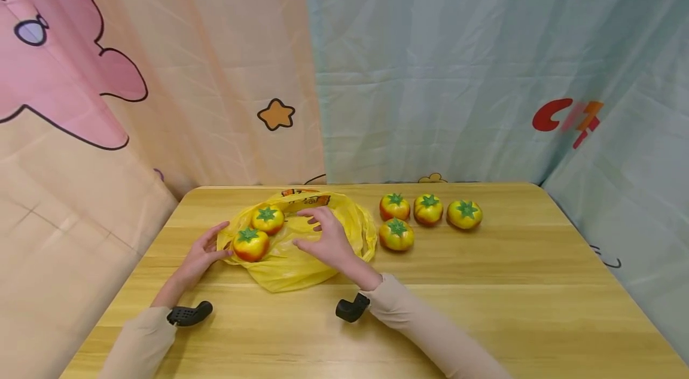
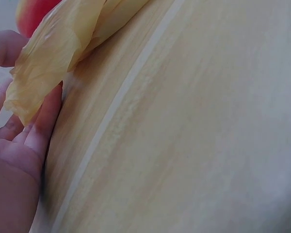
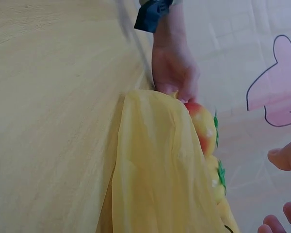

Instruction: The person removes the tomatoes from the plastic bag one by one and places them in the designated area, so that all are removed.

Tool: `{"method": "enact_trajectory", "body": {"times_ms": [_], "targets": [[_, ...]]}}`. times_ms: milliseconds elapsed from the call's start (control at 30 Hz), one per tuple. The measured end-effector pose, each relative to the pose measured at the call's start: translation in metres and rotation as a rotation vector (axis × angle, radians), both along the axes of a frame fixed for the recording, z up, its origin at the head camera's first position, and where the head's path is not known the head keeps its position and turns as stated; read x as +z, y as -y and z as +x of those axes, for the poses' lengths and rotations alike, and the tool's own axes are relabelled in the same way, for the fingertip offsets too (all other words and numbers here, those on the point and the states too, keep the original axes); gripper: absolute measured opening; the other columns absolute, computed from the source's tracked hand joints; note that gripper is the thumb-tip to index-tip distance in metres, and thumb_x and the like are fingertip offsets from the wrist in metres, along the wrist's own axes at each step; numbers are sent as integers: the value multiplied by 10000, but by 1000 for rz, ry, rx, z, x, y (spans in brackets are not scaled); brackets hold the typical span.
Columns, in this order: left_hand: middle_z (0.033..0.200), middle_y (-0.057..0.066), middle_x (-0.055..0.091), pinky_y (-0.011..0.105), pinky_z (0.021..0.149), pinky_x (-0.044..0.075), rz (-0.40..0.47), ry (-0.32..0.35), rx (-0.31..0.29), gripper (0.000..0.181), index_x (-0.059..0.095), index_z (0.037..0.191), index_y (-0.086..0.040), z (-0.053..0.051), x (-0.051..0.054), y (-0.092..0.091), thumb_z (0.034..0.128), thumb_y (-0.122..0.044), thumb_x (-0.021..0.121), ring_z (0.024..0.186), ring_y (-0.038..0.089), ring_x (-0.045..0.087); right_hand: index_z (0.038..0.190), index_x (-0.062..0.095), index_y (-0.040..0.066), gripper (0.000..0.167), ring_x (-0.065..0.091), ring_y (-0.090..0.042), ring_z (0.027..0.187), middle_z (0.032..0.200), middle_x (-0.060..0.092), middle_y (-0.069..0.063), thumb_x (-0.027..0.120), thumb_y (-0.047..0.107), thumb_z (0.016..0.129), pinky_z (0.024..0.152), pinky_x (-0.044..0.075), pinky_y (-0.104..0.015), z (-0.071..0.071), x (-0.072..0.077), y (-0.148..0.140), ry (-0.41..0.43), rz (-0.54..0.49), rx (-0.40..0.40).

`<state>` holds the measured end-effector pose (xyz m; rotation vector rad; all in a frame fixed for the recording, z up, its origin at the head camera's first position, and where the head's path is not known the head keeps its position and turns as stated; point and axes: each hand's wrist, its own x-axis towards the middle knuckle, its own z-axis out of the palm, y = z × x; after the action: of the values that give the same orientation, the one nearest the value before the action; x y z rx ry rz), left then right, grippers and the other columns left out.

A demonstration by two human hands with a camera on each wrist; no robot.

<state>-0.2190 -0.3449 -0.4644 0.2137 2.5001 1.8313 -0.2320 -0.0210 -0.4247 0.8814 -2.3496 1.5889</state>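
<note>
A yellow plastic bag point(image 1: 301, 256) lies spread on the table with two yellow-red tomatoes point(image 1: 250, 244) with green leafy tops on its left part. Beside them my left hand point(image 1: 201, 256) touches the bag's left edge, thumb and fingers apart. In the left wrist view the bag's edge point(image 2: 53, 63) hangs between thumb and fingers. My right hand point(image 1: 328, 238) hovers over the bag's right half with thumb and fingers spread and nothing between them. In the right wrist view the bag point(image 3: 155, 160) partly hides the tomatoes point(image 3: 202, 127).
Several similar tomatoes point(image 1: 396, 234) stand on the wooden table point(image 1: 484, 283) to the right of the bag. A printed curtain point(image 1: 420, 80) hangs behind the table and along its sides. Each wrist carries a black device point(image 1: 352, 308).
</note>
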Motion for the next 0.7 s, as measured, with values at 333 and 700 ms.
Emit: {"method": "enact_trajectory", "body": {"times_ms": [333, 700], "targets": [[1553, 307, 147, 30, 924, 346, -29, 7, 4, 755, 197, 1495, 54, -2, -3, 3, 875, -24, 622, 1296, -38, 353, 1272, 575, 85, 556, 556, -329, 1067, 1218, 551, -130, 789, 176, 767, 888, 518, -445, -6, -3, 17, 54, 52, 45], [1571, 278, 132, -10, 901, 294, -52, 29, 12, 760, 200, 1497, 42, 0, -1, 2, 877, -52, 628, 1452, 275, 179, 1309, 535, 62, 623, 550, -316, 1122, 1271, 545, -173, 805, 161, 756, 948, 491, -331, -13, -8, 32, 72, 123, 67]]}}
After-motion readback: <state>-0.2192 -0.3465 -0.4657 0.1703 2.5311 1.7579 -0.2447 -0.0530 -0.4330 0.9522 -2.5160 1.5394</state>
